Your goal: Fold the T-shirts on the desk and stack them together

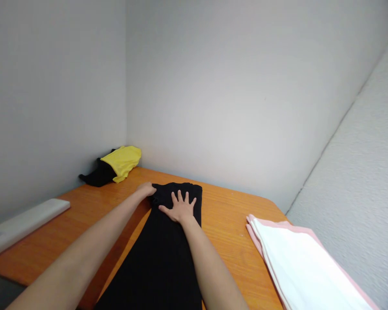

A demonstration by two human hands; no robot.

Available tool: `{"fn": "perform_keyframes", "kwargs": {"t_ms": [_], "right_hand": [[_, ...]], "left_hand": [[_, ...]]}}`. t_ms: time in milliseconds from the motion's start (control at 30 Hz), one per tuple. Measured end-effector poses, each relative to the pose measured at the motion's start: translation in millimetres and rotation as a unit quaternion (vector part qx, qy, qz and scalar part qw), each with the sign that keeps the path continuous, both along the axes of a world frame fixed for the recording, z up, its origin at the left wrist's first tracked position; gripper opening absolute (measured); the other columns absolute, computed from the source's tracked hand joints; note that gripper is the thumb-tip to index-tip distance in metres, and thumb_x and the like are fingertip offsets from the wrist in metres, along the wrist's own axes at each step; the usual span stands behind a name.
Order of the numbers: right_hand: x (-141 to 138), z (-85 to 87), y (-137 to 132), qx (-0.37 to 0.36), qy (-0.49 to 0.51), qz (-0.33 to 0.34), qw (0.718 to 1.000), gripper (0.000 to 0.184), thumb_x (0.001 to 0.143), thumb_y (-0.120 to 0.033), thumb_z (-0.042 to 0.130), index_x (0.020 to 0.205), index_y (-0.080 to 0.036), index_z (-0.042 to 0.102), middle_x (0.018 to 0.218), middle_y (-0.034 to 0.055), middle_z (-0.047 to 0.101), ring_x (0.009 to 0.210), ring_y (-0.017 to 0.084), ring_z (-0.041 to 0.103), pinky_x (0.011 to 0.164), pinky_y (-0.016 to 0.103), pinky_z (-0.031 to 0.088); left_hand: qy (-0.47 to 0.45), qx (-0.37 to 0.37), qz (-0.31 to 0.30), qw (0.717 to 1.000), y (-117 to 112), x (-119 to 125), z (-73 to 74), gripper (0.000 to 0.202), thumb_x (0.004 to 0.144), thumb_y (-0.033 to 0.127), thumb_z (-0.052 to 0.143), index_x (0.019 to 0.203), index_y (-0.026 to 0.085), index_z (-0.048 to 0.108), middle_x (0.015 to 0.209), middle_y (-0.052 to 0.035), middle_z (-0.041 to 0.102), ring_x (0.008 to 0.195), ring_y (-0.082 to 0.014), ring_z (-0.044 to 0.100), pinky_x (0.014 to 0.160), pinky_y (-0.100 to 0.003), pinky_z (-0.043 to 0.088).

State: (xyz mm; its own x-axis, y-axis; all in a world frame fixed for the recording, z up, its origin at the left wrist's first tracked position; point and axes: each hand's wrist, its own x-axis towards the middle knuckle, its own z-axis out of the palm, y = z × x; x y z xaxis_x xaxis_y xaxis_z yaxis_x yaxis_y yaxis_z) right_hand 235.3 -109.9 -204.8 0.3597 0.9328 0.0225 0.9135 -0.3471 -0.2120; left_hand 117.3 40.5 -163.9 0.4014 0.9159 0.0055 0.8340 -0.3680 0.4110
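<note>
A black garment (161, 254) lies lengthwise on the wooden table, narrower at the far end and wider toward me. Its far edge looks slightly gathered, like a waistband. At the far left corner, my left hand (146, 189) is closed on the cloth, the fingertips partly hidden by the fabric. My right hand (180, 208) lies flat on top near the far end, fingers spread, pressing on the cloth. The near end of the garment runs out of view at the bottom.
Folded white and pink cloths (297, 258) lie at the right edge of the table (233, 241). In the back left corner sits a crumpled yellow and black clothing pile (124, 160). A long white device (29, 224) rests along the left wall. Walls (213, 94) enclose the table.
</note>
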Motion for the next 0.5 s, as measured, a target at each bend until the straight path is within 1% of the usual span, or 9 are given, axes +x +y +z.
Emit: {"fn": "perform_keyframes", "kwargs": {"t_ms": [67,133,200,233,300,367,433,467,500], "right_hand": [[0.2,0.5,-0.2,0.003,0.003,0.001,1.000,0.097,0.078,-0.086,0.024,0.155,-0.028,0.016,0.162,0.0066,0.006,0.146,0.042,-0.005,0.105,0.073,-0.010],[0.2,1.3,-0.3,0.005,0.005,-0.001,1.000,0.096,0.078,-0.085,0.026,0.155,-0.028,0.017,0.162,0.0065,0.006,0.145,0.043,-0.005,0.105,0.074,-0.010],[0.6,1.6,-0.2,0.002,0.005,-0.003,1.000,0.095,0.079,-0.084,0.029,0.155,-0.028,0.018,0.162,0.0064,0.006,0.146,0.042,-0.005,0.105,0.073,-0.010],[1.0,1.4,0.1,0.000,0.004,-0.003,1.000,0.093,0.080,-0.082,0.031,0.154,-0.027,0.019,0.162,0.0066,0.007,0.146,0.042,-0.006,0.105,0.073,-0.010],[2.5,0.2,0.7,-0.002,0.004,0.007,1.000,0.087,0.083,-0.074,0.036,0.153,-0.023,0.027,0.161,0.0093,0.014,0.146,0.041,-0.005,0.107,0.071,-0.009],[4.9,-1.4,1.4,0.018,0.014,0.016,1.000,0.076,0.085,-0.061,0.044,0.145,-0.015,0.041,0.155,0.0150,0.030,0.147,0.039,0.001,0.112,0.065,-0.005],[7.9,-2.2,1.3,0.071,0.040,0.003,0.997,0.066,0.083,-0.048,0.051,0.136,-0.008,0.051,0.145,0.0191,0.045,0.146,0.035,0.012,0.117,0.056,0.002],[9.5,-2.1,0.8,0.101,0.053,-0.014,0.993,0.063,0.083,-0.043,0.051,0.134,-0.006,0.051,0.142,0.0199,0.048,0.145,0.033,0.019,0.118,0.051,0.007],[11.0,-1.5,0.0,0.128,0.062,-0.035,0.989,0.063,0.084,-0.039,0.050,0.136,-0.004,0.048,0.142,0.0204,0.047,0.143,0.031,0.025,0.118,0.047,0.013]], "left_hand": [[-0.025,0.021,-0.033,0.999,1.5,6.3,2.3,0.031,0.092,0.036,0.059,0.115,0.015,0.060,0.112,-0.0070,0.063,0.097,-0.0202,0.063,0.083,-0.039,0.055],[-0.056,0.053,-0.074,0.994,-2.4,12.9,6.0,0.031,0.094,0.036,0.056,0.116,0.015,0.058,0.113,-0.0075,0.062,0.099,-0.0206,0.062,0.085,-0.041,0.054],[-0.086,0.080,-0.133,0.984,-12.0,18.3,7.8,0.033,0.093,0.033,0.056,0.120,0.014,0.054,0.114,-0.0085,0.061,0.100,-0.0207,0.062,0.087,-0.041,0.052],[-0.096,0.085,-0.171,0.977,-18.5,20.0,7.2,0.037,0.090,0.030,0.059,0.122,0.014,0.051,0.113,-0.0087,0.062,0.100,-0.0202,0.062,0.087,-0.039,0.052],[-0.101,0.079,-0.252,0.959,-33.0,20.4,2.2,0.050,0.078,0.021,0.067,0.123,0.013,0.046,0.110,-0.0082,0.064,0.098,-0.0195,0.064,0.086,-0.033,0.052],[-0.098,0.073,-0.312,0.942,-46.3,17.3,-6.6,0.058,0.070,0.011,0.066,0.123,0.012,0.043,0.113,-0.0099,0.065,0.103,-0.0196,0.064,0.088,-0.030,0.052],[-0.095,0.080,-0.334,0.934,-55.8,11.7,-16.5,0.053,0.072,0.006,0.056,0.124,0.012,0.042,0.120,-0.0140,0.063,0.112,-0.0205,0.062,0.093,-0.031,0.050],[-0.091,0.086,-0.338,0.933,-59.0,8.4,-20.9,0.049,0.075,0.006,0.050,0.124,0.011,0.042,0.122,-0.0158,0.062,0.115,-0.0210,0.060,0.096,-0.033,0.049],[-0.085,0.093,-0.341,0.931,-61.4,5.1,-24.8,0.046,0.078,0.005,0.045,0.124,0.012,0.044,0.123,-0.0168,0.062,0.117,-0.0217,0.060,0.098,-0.035,0.047]]}}
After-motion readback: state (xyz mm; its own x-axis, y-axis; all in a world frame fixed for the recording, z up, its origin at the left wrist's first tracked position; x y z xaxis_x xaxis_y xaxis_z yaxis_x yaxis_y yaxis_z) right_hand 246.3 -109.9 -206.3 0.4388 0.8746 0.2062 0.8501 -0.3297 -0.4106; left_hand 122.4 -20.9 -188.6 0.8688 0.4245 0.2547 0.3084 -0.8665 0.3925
